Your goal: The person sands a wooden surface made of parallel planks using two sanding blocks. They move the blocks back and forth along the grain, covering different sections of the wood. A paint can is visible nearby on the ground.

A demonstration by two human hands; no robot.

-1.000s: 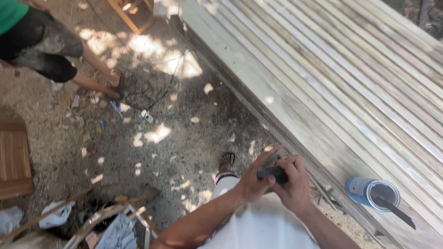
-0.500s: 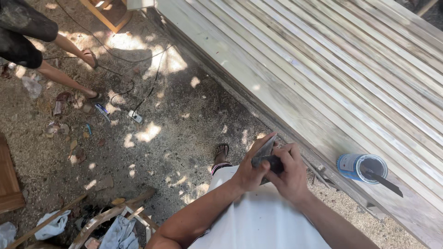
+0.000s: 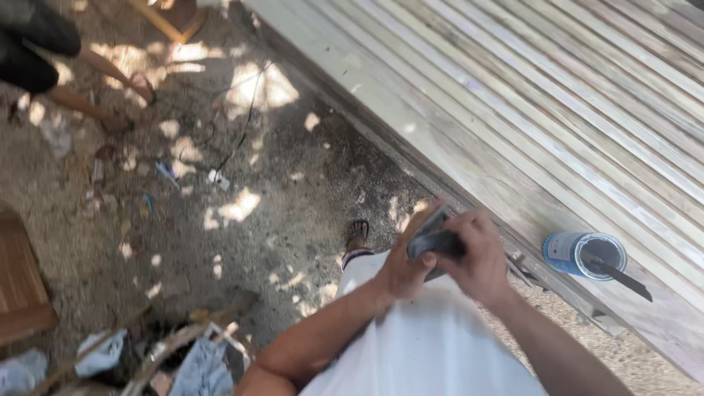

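Dark, flat and narrow, the tool (image 3: 433, 238) sits between both hands in front of the white shirt, just short of the slatted wooden panel's (image 3: 513, 95) near edge. The left hand (image 3: 405, 265) props it from below; the right hand (image 3: 480, 257) has its grip closed over it, apparently for control. A blue tin (image 3: 579, 253) with a stick inside stands on the panel, right of the hands.

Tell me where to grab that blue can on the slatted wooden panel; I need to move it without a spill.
Grip the blue can around its side wall, below the rim, coming from the near left side. It stands upright and open, and a dark tool sticks out of it over the rim to the right, so that side is blocked. Both hands are busy: the left hand and right hand hold a small dark object.
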